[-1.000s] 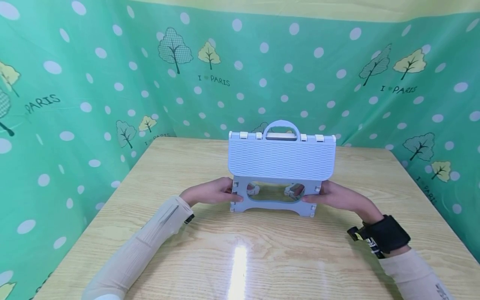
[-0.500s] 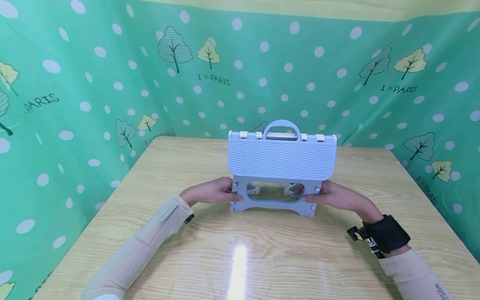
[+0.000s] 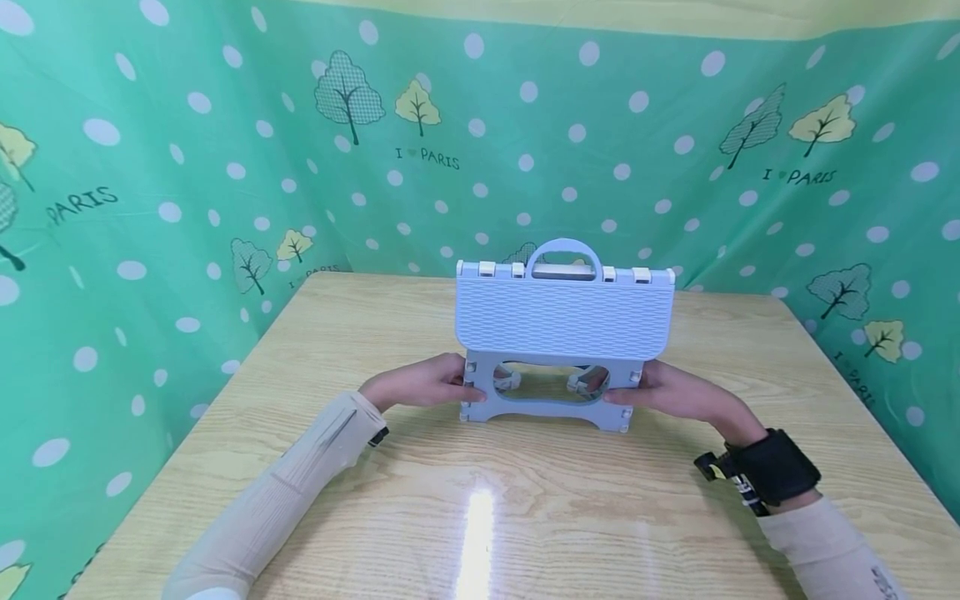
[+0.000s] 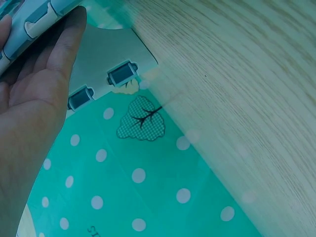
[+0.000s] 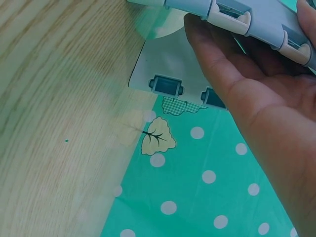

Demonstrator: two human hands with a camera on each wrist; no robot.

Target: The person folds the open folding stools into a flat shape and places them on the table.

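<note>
A pale blue folding stool (image 3: 562, 317) stands near the middle of the table. Its ribbed top panel hangs tilted toward me, a carry handle (image 3: 564, 247) arches up at the top edge, and the leg panel below has a large oval opening. My left hand (image 3: 427, 382) grips the left edge of the legs, thumb across the front. On the opposite edge my right hand (image 3: 678, 392) holds on the same way, thumb in front. Both wrist views show fingers behind the hinged side pieces: the left hand (image 4: 47, 84) and right hand (image 5: 256, 94) lie below a flat panel with hinge slots.
The wood-grain table (image 3: 360, 517) carries a bright light reflection in front of the stool. A green dotted curtain (image 3: 480, 150) with printed trees hangs behind and along both sides. A black band (image 3: 776, 468) with a small device is strapped round my right wrist.
</note>
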